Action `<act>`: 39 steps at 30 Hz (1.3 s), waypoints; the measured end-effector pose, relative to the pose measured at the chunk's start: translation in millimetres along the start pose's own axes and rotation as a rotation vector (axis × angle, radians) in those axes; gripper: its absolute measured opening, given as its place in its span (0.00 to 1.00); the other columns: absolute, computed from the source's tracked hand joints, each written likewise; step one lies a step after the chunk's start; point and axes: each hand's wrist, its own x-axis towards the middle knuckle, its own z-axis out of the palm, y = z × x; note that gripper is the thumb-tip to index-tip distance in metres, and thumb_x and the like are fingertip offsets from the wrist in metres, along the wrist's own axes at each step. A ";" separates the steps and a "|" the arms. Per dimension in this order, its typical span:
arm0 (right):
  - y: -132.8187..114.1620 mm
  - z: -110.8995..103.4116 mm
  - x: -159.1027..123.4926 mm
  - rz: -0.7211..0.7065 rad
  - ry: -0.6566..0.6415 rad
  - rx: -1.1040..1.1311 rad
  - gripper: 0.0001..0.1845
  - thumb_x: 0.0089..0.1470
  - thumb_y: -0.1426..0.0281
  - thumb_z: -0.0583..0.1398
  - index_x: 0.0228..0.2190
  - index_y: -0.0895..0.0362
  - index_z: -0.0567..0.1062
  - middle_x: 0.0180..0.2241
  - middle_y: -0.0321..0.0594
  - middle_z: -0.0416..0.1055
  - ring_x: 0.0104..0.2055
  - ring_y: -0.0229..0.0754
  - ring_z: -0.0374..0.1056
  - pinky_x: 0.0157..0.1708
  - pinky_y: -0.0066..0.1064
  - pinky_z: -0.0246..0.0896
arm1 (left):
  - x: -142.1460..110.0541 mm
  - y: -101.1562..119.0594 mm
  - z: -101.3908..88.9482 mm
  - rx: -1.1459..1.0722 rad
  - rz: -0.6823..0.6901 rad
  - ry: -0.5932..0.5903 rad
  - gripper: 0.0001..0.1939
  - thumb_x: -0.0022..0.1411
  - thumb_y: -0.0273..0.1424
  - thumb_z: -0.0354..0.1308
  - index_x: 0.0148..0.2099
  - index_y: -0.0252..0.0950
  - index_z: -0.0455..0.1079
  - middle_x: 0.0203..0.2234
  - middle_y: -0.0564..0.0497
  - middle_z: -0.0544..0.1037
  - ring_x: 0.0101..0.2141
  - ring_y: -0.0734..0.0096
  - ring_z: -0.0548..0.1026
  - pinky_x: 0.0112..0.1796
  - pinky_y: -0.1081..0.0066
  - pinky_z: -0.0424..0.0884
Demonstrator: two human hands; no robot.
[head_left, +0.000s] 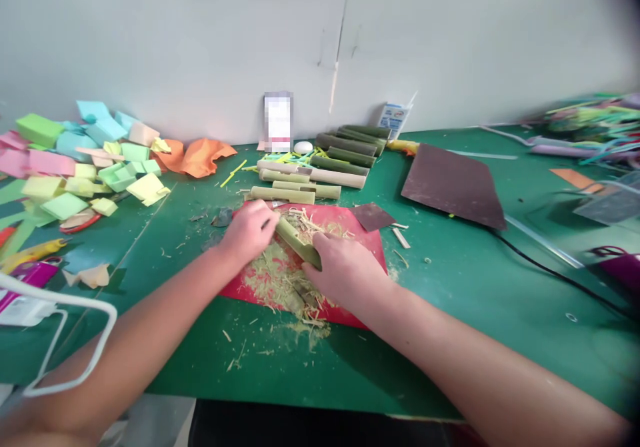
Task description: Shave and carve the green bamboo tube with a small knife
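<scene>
Between my two hands lies a green bamboo tube (294, 239), slanting down to the right over a red sheet (367, 250). My left hand (253, 230) is closed at its upper left end; whether anything else is in those fingers is hidden. Round the lower right end my right hand (345, 267) is closed, thumb and fingers on the tube. Pale shavings and dust (280, 277) cover much of the sheet under the tube. Just right of the sheet's top sits a small brown sandpaper piece (373, 217).
Several bamboo tubes (345, 160) lie in rows behind the red sheet. A phone-like screen (279, 121) and a drink carton (395, 119) stand by the wall. Folded paper boxes (95, 157) pile up at left. A large brown sheet (453, 183) and a black cable (555, 267) are at right.
</scene>
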 end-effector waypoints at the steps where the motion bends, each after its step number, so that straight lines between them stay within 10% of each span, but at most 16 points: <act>1: 0.1 0.0 -0.1 -0.008 -0.001 0.005 0.09 0.51 0.64 0.56 0.33 0.57 0.69 0.33 0.42 0.73 0.33 0.44 0.69 0.27 0.32 0.53 | 0.0 -0.8 0.2 -0.014 0.009 -0.020 0.12 0.65 0.29 0.49 0.31 0.33 0.69 0.26 0.50 0.70 0.30 0.71 0.68 0.35 0.69 0.66; 39: 0.7 0.1 -1.5 -0.016 0.020 0.008 0.08 0.52 0.65 0.56 0.31 0.56 0.68 0.31 0.40 0.72 0.32 0.43 0.68 0.26 0.31 0.51 | -2.2 1.5 -1.2 -0.062 -0.040 0.000 0.11 0.64 0.29 0.51 0.30 0.34 0.70 0.27 0.50 0.71 0.30 0.71 0.70 0.35 0.69 0.67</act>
